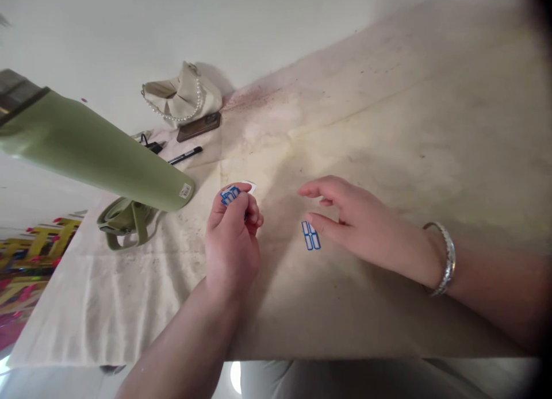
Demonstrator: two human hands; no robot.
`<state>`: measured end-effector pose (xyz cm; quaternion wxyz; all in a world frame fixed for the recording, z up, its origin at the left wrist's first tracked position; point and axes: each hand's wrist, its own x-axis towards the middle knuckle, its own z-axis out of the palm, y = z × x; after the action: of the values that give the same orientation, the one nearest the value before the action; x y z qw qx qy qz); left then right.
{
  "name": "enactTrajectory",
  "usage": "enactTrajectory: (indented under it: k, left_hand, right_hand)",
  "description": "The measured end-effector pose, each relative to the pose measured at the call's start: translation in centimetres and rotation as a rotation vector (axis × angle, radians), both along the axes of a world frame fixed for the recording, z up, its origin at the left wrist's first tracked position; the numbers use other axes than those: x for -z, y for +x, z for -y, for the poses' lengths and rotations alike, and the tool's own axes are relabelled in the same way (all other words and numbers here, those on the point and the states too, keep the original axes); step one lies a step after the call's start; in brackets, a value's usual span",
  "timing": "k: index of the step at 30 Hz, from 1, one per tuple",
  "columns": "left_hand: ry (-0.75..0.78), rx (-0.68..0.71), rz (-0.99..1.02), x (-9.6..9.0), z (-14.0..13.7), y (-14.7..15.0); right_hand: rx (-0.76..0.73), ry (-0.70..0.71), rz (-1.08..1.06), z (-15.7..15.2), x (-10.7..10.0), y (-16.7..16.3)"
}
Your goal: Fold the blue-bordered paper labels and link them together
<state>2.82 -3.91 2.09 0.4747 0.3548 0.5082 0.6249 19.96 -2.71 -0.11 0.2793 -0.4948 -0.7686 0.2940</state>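
Note:
My left hand [233, 238] is closed, with the thumb pressed over a small bunch of blue-bordered sticker labels [230, 195]. A white scrap [249, 186] shows behind its fingers; what else the fingers cover is hidden. On the cloth to the right lies a flat blue-bordered label piece [311, 236] with pale panels. Over its upper right corner hovers the thumb of my right hand [345, 212], its fingers apart and nothing between them. Whether the thumb touches the piece I cannot tell. A silver bangle [446, 260] circles my right wrist.
A tall green tumbler [107, 152] stands at the left, beside its green strap or lid [125, 223]. Behind are a pen [185, 155], a phone [199, 127] and a cream bag [185, 94] with a pearl handle. A beige cloth [388, 140] covers the table.

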Motion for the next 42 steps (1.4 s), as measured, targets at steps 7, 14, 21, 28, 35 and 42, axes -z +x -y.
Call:
enactTrajectory:
  k: [7, 14, 21, 28, 35, 42]
  left_hand:
    - [-0.051, 0.103, -0.007, 0.3, 0.2, 0.8]
    - [-0.248, 0.288, 0.21, 0.5, 0.3, 1.1]
    - [-0.418, 0.525, 0.515, 0.5, 0.0, 0.6]
    - [-0.446, 0.522, 0.551, 0.5, 0.0, 0.3]
    - [-0.448, 0.504, 0.54, 0.6, 0.0, 0.3]
    - [-0.44, 0.508, 0.512, 0.5, -0.1, 0.4]
  right_hand:
    - [-0.262, 0.264, 0.316, 0.0, 0.4, 0.0]
    - [-0.269, 0.186, 0.25, -0.2, 0.5, 0.1]
    - [-0.239, 0.108, 0.23, -0.1, 0.3, 0.1]
    - [-0.338, 0.111, 0.359, -0.1, 0.3, 0.5]
    - [-0.363, 0.147, 0.374, 0.2, 0.1, 0.6]
    - [-0.394, 0.066, 0.407, 0.6, -0.5, 0.7]
